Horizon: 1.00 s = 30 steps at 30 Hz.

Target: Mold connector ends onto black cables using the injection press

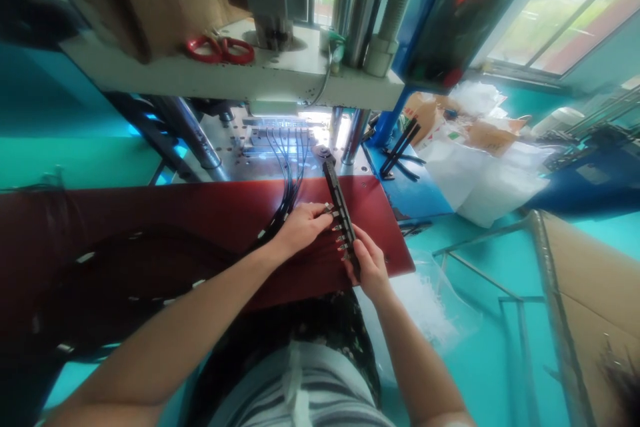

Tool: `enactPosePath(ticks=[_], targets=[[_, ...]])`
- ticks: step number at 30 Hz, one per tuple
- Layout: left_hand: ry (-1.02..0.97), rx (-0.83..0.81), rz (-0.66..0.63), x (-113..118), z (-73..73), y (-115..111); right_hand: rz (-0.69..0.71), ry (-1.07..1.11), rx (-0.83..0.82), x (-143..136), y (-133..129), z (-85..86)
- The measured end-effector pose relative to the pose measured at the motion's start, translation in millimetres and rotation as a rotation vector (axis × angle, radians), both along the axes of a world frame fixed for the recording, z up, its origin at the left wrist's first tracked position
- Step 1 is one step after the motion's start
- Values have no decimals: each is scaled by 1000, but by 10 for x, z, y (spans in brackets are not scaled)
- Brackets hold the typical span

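Note:
A long dark slotted bar (337,197) is held at a slant above the red tabletop, its far end close to the press bed. My right hand (370,260) is closed around the near end of this bar. Several small metal connector pieces (341,238) stick out along its left side. My left hand (303,230) pinches a small metal connector (329,207) at the bar's left edge, thumb and forefinger together. Black cables (287,193) run from the press bed down past my left wrist onto the tabletop.
The press (240,83) stands ahead, with red-handled scissors (220,50) on its pale plate and steel posts beside the bed. Pliers (403,160) lie on a blue ledge at right. White bags (480,177) and a cardboard box (590,280) stand farther right. More cables lie on the red tabletop (150,203).

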<state>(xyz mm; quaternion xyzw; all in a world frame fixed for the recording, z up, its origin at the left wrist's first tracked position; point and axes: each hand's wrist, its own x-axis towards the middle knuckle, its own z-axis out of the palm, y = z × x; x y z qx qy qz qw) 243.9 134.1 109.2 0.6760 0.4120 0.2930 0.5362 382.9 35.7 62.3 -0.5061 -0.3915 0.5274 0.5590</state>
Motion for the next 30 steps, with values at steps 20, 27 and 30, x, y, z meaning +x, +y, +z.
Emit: enactPosePath(ticks=[20, 27, 30], targets=[[-281, -384, -2, -131, -31, 73, 34, -92, -23, 2, 15, -13], [-280, -413, 89, -131, -31, 102, 44, -69, -48, 16, 9, -9], [-215, -446, 125, -88, -17, 117, 52, -62, -44, 28, 7, -20]])
